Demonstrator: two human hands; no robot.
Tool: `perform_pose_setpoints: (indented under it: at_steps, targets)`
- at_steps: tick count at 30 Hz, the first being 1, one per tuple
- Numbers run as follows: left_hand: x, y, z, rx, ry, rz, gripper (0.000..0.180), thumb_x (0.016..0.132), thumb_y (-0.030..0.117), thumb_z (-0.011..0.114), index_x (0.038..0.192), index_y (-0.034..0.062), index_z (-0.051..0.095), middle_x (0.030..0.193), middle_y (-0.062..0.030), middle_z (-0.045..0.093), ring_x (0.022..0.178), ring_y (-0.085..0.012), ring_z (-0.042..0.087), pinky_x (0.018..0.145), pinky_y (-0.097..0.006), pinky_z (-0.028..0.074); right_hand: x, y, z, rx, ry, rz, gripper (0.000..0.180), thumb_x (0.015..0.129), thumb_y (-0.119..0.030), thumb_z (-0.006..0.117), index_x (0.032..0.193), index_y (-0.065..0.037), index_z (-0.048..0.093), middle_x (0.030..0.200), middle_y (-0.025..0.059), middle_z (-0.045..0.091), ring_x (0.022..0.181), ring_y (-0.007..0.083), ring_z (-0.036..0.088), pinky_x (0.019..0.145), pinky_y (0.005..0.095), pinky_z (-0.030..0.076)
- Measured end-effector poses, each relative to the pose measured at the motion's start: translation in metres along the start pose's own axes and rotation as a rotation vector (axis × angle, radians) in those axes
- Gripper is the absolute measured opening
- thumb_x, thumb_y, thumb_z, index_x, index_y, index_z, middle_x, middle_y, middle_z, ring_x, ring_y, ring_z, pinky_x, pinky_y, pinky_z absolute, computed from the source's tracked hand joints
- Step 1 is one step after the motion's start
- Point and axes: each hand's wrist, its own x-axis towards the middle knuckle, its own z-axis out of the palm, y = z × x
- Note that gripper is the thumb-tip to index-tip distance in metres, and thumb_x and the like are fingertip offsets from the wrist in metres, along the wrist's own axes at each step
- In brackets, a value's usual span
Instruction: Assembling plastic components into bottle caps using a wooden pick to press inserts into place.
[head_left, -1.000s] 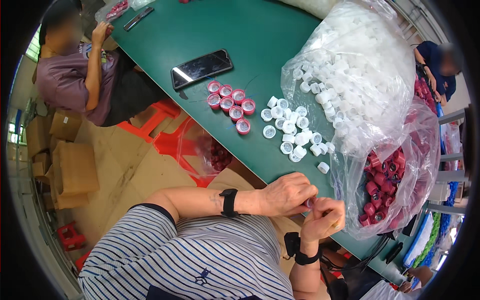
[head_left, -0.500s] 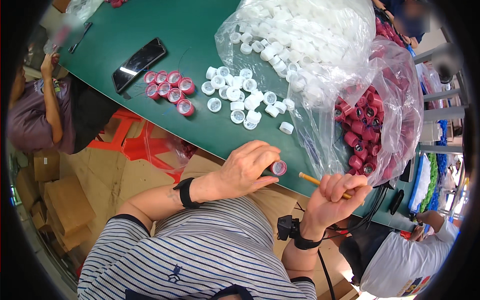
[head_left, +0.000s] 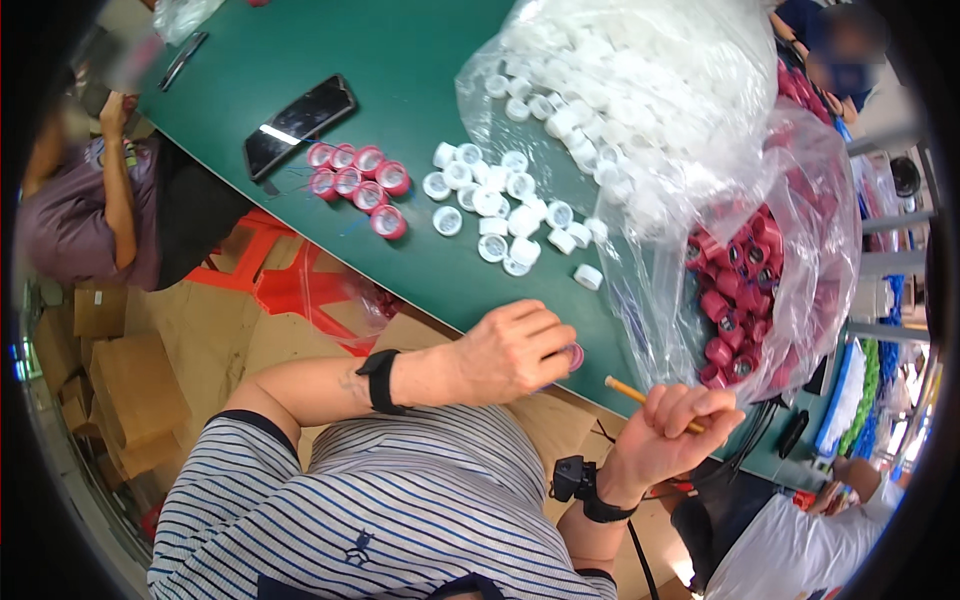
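Note:
My left hand (head_left: pixel 512 350) is at the near table edge with its fingers curled round a small red cap (head_left: pixel 574 357). Only the cap's right rim shows past the fingertips. To the right, my right hand (head_left: pixel 672 435) is closed in a fist round a thin yellow stick (head_left: pixel 628 390), much like a pencil. The stick's tip points toward the held cap, a short gap apart. Beyond my left hand lie loose white caps (head_left: pixel 488 202), some upright and some on their sides. Left of these stands a group of red caps (head_left: pixel 370 195) with pale inserts and thin blue wires or threads.
A clear bag of white caps (head_left: pixel 640 90) fills the far right. Beside it, another clear bag holds red caps (head_left: pixel 735 290). A black phone (head_left: pixel 300 125) lies on the green table (head_left: pixel 400 60). Other people sit left and right; a red stool (head_left: pixel 290 285) stands below.
My left hand has rolled over the red cap, hiding most of its open face. The view has shifted a little, so the table's things appear further right. My right hand keeps the stick.

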Motion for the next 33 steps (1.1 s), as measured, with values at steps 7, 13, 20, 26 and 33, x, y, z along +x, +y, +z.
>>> perform_pose_setpoints:
  at_steps: [7, 13, 20, 26, 33]
  targets:
    - [-0.010, -0.001, -0.013, -0.010, -0.016, -0.040, 0.023, 0.065, 0.011, 0.073, 0.082, 0.0024, 0.060, 0.092, -0.0088, 0.063, 0.079, -0.0252, 0.061, 0.073, -0.035, 0.051, 0.007, 0.004, 0.015, -0.021, -0.092, 0.016, 0.043, 0.107, -0.041, 0.032, 0.078, -0.011, 0.042, 0.048, -0.0052, 0.026, 0.040, 0.0051, 0.016, 0.041, 0.0235, 0.013]
    - [-0.032, -0.021, -0.063, 0.347, 0.116, -0.249, 0.027, 0.064, 0.008, 0.077, 0.087, 0.0031, 0.062, 0.100, -0.0098, 0.063, 0.098, -0.0316, 0.059, 0.086, -0.047, 0.049, 0.008, 0.007, 0.015, -0.102, 0.024, 0.030, 0.040, 0.107, -0.037, 0.035, 0.078, -0.011, 0.040, 0.049, -0.0053, 0.026, 0.041, 0.0048, 0.017, 0.043, 0.0245, 0.013]
    - [-0.048, -0.031, -0.083, 0.590, 0.253, -0.579, 0.034, 0.068, 0.002, 0.077, 0.097, 0.0067, 0.059, 0.132, -0.0139, 0.052, 0.131, -0.0427, 0.038, 0.108, -0.059, 0.028, 0.016, 0.000, 0.017, -0.071, 0.017, 0.041, 0.033, 0.106, -0.025, 0.038, 0.079, -0.007, 0.044, 0.051, -0.0053, 0.029, 0.043, 0.0057, 0.021, 0.045, 0.0251, 0.019]
    - [-0.012, -0.012, -0.087, 0.657, -0.043, -0.520, 0.038, 0.073, 0.016, 0.077, 0.108, 0.0050, 0.065, 0.118, -0.0113, 0.062, 0.128, -0.0359, 0.047, 0.111, -0.071, 0.009, 0.049, -0.044, -0.013, -0.931, 0.116, 0.042, 0.009, 0.095, -0.007, 0.061, 0.089, -0.001, 0.061, 0.058, -0.0014, 0.045, 0.049, 0.0065, 0.038, 0.047, 0.0260, 0.029]
    - [0.002, -0.029, -0.074, 0.720, -0.152, -0.504, 0.020, 0.076, 0.005, 0.071, 0.096, 0.0023, 0.067, 0.108, -0.0118, 0.062, 0.113, -0.0307, 0.056, 0.111, -0.070, 0.015, 0.082, -0.012, -0.043, -1.772, -0.070, -0.218, 0.015, 0.081, -0.014, 0.073, 0.090, -0.006, 0.065, 0.082, 0.0112, 0.065, 0.069, 0.0327, 0.063, 0.061, 0.0409, 0.048]
